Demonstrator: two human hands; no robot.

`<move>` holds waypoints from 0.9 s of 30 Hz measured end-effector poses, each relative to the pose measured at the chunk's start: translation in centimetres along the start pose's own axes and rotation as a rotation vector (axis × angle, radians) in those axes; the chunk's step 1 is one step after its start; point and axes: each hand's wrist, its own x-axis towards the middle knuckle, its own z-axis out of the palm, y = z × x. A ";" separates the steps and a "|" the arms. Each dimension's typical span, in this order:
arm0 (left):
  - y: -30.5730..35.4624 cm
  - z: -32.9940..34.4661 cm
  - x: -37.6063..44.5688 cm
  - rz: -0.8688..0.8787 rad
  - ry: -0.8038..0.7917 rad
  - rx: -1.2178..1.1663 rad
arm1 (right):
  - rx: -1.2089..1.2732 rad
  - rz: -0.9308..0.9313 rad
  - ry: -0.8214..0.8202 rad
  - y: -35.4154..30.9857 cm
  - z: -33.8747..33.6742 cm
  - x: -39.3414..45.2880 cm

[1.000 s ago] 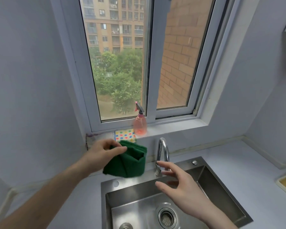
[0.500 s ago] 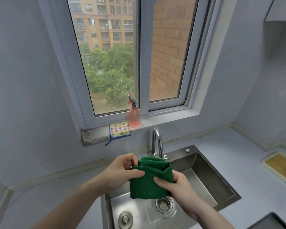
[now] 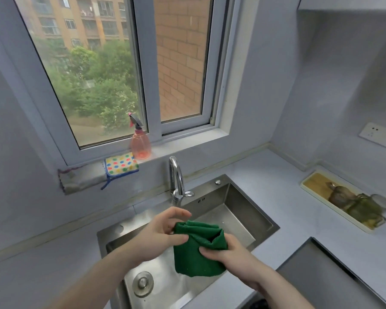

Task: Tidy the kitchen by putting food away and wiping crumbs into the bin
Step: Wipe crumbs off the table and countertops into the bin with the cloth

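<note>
A folded dark green cloth (image 3: 195,255) hangs over the steel sink (image 3: 243,197), held between both hands. My left hand (image 3: 158,235) pinches its upper left edge with thumb and fingers. My right hand (image 3: 225,253) grips its right side, thumb across the front of the fabric. The cloth hides the sink's drain on the right. No crumbs, food or bin show in this view.
A chrome tap (image 3: 176,179) rises behind the hands. On the windowsill stand a pink spray bottle (image 3: 140,143) and a dotted sponge cloth (image 3: 120,163). A tray with glassware (image 3: 343,201) lies on the right counter. A sink plug (image 3: 142,283) sits lower left; a steel hob edge (image 3: 321,275) lies lower right.
My left hand brought the cloth down from the windowsill to above the sink, and my right hand took hold of its right side. The view shifted right and down.
</note>
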 end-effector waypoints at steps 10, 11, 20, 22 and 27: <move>-1.6 6.7 2.7 -0.031 -0.102 0.181 | 0.024 0.076 0.074 3.1 -5.5 -4.1; -1.6 7.7 3.2 -0.037 -0.105 0.184 | 0.042 0.080 0.079 3.3 -6.5 -4.6; -4.7 17.0 8.4 -0.144 0.132 0.347 | 0.145 0.202 0.313 8.3 -19.0 -8.0; -5.8 20.3 9.1 -0.207 0.157 0.418 | 0.170 0.215 0.397 9.6 -23.7 -9.4; -8.2 27.7 11.2 -0.350 0.146 0.551 | 0.091 0.247 0.558 13.0 -34.4 -10.0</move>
